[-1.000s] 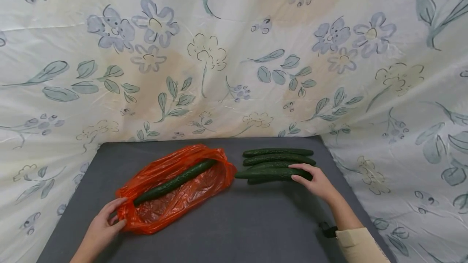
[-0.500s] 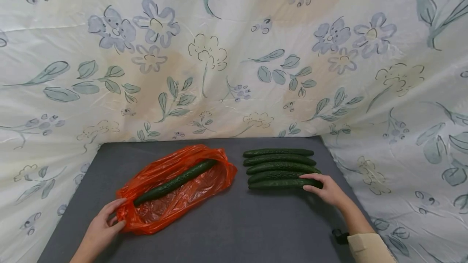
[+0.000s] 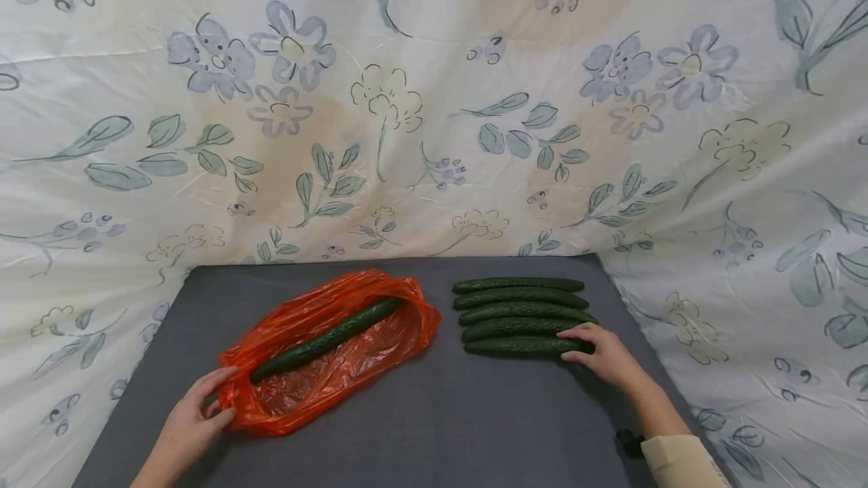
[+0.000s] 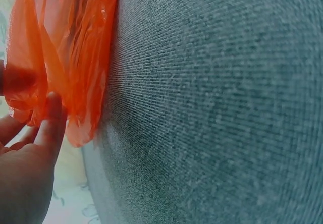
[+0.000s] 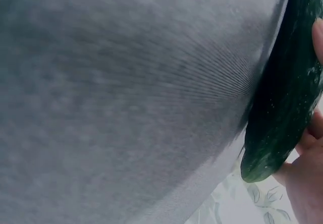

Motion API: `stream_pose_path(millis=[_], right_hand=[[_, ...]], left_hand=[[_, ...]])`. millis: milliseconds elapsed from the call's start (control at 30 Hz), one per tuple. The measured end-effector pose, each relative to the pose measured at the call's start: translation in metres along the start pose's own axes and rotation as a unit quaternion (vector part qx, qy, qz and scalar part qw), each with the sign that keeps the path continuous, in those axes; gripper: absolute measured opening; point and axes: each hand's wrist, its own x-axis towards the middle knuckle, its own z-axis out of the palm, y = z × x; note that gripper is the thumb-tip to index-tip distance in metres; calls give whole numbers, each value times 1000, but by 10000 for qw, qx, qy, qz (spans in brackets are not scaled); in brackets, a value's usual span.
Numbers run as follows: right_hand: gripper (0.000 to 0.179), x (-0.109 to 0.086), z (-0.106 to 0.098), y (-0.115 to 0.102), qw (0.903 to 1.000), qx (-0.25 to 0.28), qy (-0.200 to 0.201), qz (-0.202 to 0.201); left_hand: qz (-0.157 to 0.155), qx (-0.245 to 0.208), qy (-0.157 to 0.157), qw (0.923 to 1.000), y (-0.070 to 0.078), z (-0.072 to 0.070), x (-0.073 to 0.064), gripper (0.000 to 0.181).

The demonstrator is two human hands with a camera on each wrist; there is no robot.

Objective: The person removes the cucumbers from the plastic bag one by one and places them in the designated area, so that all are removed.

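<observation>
An orange-red plastic bag (image 3: 380, 356) lies slantwise on the left half of the table, its opening spread. One dark green cucumber (image 3: 325, 339) rests inside it. At the bag's near left end, my left hand (image 3: 193, 416) pinches the thin plastic between thumb and fingers, as the left wrist view also shows. To the right, several cucumbers lie side by side in a row. My right hand (image 3: 603, 356) holds the right end of the nearest cucumber (image 3: 508, 346), thumb on the near side. The right wrist view shows that cucumber's rounded end (image 5: 262, 163) down at the cloth.
The grey cloth-covered table (image 3: 420, 420) bears everything. Other cucumbers, such as the farthest one (image 3: 518, 285), lie close together behind the held one. A floral curtain (image 3: 434, 134) hangs along the back and both sides.
One second ago my right hand held the cucumber over the others. It has come nearer and slightly right, and the cucumber now lies at the front of the row. My left hand stays put.
</observation>
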Motion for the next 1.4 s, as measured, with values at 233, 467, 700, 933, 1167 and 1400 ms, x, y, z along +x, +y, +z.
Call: stream_pose_path(millis=[233, 467, 700, 933, 1167, 1400], right_hand=[[40, -3, 6, -4, 9936, -881, 568, -427], [47, 2, 9, -7, 9943, -775, 570, -461], [52, 0, 8, -7, 9960, -722, 400, -346], [31, 0, 12, -9, 9950, -695, 621, -372], [22, 5, 12, -12, 9939, -490, 916, -365], [31, 3, 12, -10, 9964, -433, 604, -410]], left_hand=[[-98, -55, -118, 9999, 1, 1, 2, 63], [55, -42, -81, 9999, 4, 0, 3, 62], [-7, 14, -98, 10000, 5, 0, 5, 63], [-4, -86, -145, 9999, 3, 0, 5, 63], [-72, -96, -177, 9998, 3, 1, 6, 64], [-76, -43, -231, 9997, 2, 1, 6, 63]])
